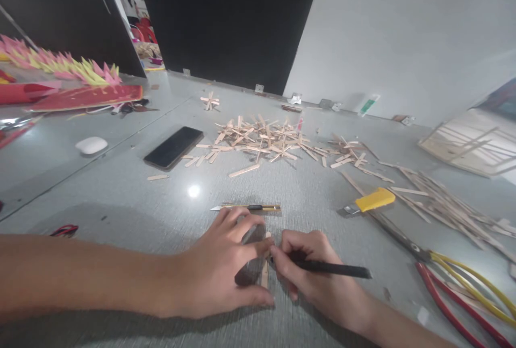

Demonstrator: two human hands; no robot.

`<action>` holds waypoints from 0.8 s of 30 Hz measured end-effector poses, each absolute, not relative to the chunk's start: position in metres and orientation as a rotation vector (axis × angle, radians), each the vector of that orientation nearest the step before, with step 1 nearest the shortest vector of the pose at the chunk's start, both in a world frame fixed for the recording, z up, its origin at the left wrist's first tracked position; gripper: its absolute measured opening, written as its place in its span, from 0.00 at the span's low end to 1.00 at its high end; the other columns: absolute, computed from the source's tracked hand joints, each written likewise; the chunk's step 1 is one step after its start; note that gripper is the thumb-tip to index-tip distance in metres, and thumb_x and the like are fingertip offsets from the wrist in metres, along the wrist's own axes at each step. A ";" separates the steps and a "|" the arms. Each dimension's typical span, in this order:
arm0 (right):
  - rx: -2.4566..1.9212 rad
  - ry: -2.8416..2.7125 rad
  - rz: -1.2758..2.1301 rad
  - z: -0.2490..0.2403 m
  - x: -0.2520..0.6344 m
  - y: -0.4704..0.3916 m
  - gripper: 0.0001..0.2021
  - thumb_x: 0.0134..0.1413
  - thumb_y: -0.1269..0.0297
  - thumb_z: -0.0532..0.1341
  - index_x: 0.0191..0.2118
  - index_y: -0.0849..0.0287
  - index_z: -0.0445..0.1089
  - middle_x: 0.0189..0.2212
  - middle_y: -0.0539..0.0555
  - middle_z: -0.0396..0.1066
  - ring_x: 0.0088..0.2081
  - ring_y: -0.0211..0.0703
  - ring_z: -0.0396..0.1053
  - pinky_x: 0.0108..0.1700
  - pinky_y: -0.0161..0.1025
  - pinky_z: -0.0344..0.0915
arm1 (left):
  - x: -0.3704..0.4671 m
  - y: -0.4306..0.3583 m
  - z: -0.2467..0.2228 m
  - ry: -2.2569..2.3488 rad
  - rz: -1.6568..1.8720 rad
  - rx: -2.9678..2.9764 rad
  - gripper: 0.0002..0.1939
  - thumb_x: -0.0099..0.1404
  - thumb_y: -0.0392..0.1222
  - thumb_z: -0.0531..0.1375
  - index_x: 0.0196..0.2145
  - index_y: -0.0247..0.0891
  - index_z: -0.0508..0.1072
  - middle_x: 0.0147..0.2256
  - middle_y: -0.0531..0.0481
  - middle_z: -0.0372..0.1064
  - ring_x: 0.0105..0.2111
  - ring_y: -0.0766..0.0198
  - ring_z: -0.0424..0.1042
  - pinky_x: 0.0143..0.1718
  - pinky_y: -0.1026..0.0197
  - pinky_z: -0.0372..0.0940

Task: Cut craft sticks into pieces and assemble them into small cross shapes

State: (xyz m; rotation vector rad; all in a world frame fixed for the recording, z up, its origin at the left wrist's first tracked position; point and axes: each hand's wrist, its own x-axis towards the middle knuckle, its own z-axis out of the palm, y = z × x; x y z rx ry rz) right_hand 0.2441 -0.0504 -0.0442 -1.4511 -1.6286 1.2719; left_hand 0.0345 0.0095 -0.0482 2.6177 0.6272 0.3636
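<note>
A short flat wooden stick (265, 274) lies on the grey table between my two hands. My left hand (226, 267) rests over the table with its fingers spread, the index fingertip on the stick's upper part and the thumb near its lower end. My right hand (318, 278) is closed around a slim black pen (341, 269), whose tip is at the stick, partly hidden by the fingers. Just beyond my left fingertips, a gold craft knife (264, 208) with a black grip lies crosswise.
A pile of cut wooden sticks (262, 138) spreads across the back. To its left are a phone (174, 147) and a white case (92, 145). At right lie a yellow cutter (374, 200), red-and-yellow-handled scissors (423, 254) and long strips (447, 203).
</note>
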 end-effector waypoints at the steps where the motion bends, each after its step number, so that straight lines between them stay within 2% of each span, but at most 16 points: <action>1: -1.449 -1.635 1.272 -0.044 0.244 -0.050 0.21 0.66 0.54 0.57 0.22 0.54 0.59 0.12 0.46 0.62 0.15 0.33 0.55 0.21 0.34 0.53 | 0.035 0.010 -0.048 0.627 0.368 2.618 0.31 0.63 0.66 0.66 0.53 0.41 0.77 0.57 0.36 0.65 0.57 0.36 0.59 0.57 0.29 0.58; 24: -1.413 -1.649 1.303 -0.045 0.248 -0.052 0.21 0.67 0.54 0.58 0.22 0.55 0.59 0.13 0.45 0.62 0.16 0.33 0.56 0.21 0.33 0.52 | 0.036 0.011 -0.047 0.623 0.371 2.604 0.31 0.62 0.65 0.66 0.56 0.42 0.76 0.56 0.36 0.65 0.56 0.36 0.60 0.56 0.30 0.59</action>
